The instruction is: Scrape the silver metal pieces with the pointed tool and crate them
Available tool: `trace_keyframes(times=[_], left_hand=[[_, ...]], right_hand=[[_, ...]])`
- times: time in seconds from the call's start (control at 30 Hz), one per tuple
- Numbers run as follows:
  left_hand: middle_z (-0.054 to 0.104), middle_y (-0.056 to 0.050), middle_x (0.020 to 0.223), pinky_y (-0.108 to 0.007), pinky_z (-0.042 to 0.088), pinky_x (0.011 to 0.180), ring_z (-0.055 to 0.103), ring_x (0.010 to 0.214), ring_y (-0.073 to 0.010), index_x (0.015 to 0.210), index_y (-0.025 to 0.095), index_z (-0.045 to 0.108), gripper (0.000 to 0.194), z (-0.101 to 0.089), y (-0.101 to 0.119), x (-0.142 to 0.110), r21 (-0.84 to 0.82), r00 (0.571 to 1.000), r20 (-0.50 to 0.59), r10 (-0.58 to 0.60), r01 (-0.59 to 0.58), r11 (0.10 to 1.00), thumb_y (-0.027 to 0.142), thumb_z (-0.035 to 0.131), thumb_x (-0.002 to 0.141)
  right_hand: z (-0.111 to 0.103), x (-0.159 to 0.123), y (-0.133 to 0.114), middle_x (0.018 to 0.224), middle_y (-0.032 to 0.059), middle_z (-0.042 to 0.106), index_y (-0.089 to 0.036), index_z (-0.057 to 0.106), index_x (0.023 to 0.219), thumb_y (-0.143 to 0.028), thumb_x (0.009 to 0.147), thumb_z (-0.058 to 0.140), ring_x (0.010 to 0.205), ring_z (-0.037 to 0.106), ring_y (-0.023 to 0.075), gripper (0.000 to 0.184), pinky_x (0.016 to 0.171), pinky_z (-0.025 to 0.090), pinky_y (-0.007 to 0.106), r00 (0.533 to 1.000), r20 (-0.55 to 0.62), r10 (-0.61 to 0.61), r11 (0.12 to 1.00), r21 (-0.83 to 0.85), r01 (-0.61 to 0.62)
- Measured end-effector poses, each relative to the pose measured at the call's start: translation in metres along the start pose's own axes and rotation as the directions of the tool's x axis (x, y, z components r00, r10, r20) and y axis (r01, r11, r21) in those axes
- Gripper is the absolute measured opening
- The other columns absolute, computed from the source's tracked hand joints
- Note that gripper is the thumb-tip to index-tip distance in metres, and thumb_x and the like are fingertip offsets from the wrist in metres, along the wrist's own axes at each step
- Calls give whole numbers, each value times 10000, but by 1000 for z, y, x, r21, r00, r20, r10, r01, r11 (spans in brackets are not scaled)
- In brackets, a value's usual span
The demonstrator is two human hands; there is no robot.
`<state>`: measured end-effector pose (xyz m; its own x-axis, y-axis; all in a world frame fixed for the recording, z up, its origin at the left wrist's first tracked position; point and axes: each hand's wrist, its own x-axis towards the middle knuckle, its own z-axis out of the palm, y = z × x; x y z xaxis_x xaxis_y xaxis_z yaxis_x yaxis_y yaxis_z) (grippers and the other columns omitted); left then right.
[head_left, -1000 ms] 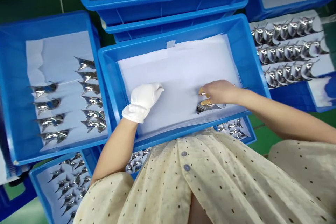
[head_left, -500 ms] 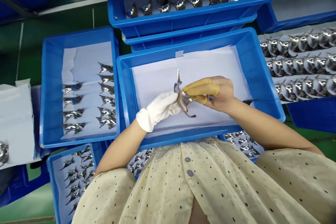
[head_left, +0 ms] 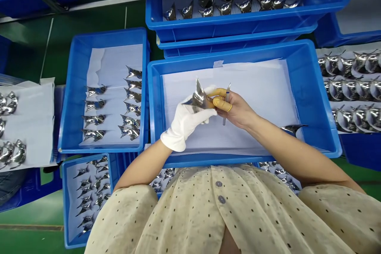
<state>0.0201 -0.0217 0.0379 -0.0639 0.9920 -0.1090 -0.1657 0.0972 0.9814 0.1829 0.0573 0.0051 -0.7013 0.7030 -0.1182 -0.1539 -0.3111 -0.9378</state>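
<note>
My left hand [head_left: 186, 121], in a white glove, and my right hand [head_left: 233, 108], with yellow finger cots, meet above the middle blue bin [head_left: 154, 99]. Together they pinch a shiny pointed metal part [head_left: 199, 96], held upright. My right hand also grips a thin grey pen-like tool [head_left: 225, 103] in its palm. White paper [head_left: 262, 87] lines the bin. Another metal part [head_left: 293, 128] lies on the paper by my right forearm.
A blue bin [head_left: 71, 87] on the left holds two columns of the same parts on paper. More filled bins stand behind [head_left: 232, 20], at the right [head_left: 348, 87] and below left [head_left: 67, 202]. Parts on white paper [head_left: 26, 123] lie at far left. The floor is green.
My right hand lifted a part off the paper and brought it to the gloved left hand; both now hold it higher, turned upright. The camera view shifted left.
</note>
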Motion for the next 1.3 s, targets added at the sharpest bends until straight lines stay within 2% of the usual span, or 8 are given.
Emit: trace_keyframes(times=[0.13,0.27,0.43,0.6,0.8,0.97,1.17,1.3], left_hand=[[827,-59,1106,-343,658,823,778,865,-200,1059,214,803,531,-2,-13,1,96,975,17,220,-221,971,485,1001,648],[815,-67,1220,-458,627,1056,764,1179,-300,1139,231,805,543,-5,-20,3,122,948,52,315,-319,940,496,980,699],[815,-70,1205,-461,625,1035,777,1111,-289,1133,239,800,522,-8,-20,2,121,958,68,277,-283,951,472,985,705],[796,-89,1186,-448,581,1036,762,1093,-276,1131,230,791,496,-7,-19,1,118,964,115,241,-254,960,497,954,746],[645,3,763,-370,512,819,620,780,-191,861,220,704,453,-9,-17,3,346,957,140,256,-289,892,599,921,742],[508,33,695,-348,452,737,489,701,-153,716,206,562,593,-9,-20,3,329,970,121,212,-240,913,644,956,651],[661,-24,808,-403,535,864,643,830,-212,805,186,661,563,-7,-22,1,183,981,190,45,-80,980,626,970,635],[661,-20,796,-368,530,796,614,764,-183,772,184,643,572,-9,-23,2,212,974,222,43,-92,973,667,933,667]], right_hand=[[-2,3,10,631,-49,490,-212,660,1003,-677,746,893,545,442,109,581,517,317,255,999,16,37,999,34,-38],[-1,5,14,634,-45,493,-201,666,969,-695,719,901,562,447,109,601,519,328,250,1000,-6,16,1000,20,-16],[-4,5,10,749,-12,623,-168,739,1028,-640,767,886,558,384,70,559,496,267,234,990,-113,-80,993,-96,69],[-11,-2,-2,1027,40,758,-222,797,1128,-585,893,789,507,292,36,432,471,254,241,926,-266,-269,961,-138,240],[-2,-15,-17,1153,48,770,-268,841,1060,-468,873,835,742,602,128,273,632,494,288,871,-169,-460,856,-344,385],[2,-14,-17,1005,62,770,-224,810,891,-438,855,849,948,701,199,221,817,580,338,868,-145,-475,859,-292,421],[1,-13,-14,893,33,726,-200,746,853,-471,786,911,820,651,155,325,654,520,263,914,-184,-361,920,-228,318],[7,-16,-16,791,21,674,-206,707,835,-518,753,930,747,618,151,392,573,461,256,933,-207,-294,945,-208,252]])
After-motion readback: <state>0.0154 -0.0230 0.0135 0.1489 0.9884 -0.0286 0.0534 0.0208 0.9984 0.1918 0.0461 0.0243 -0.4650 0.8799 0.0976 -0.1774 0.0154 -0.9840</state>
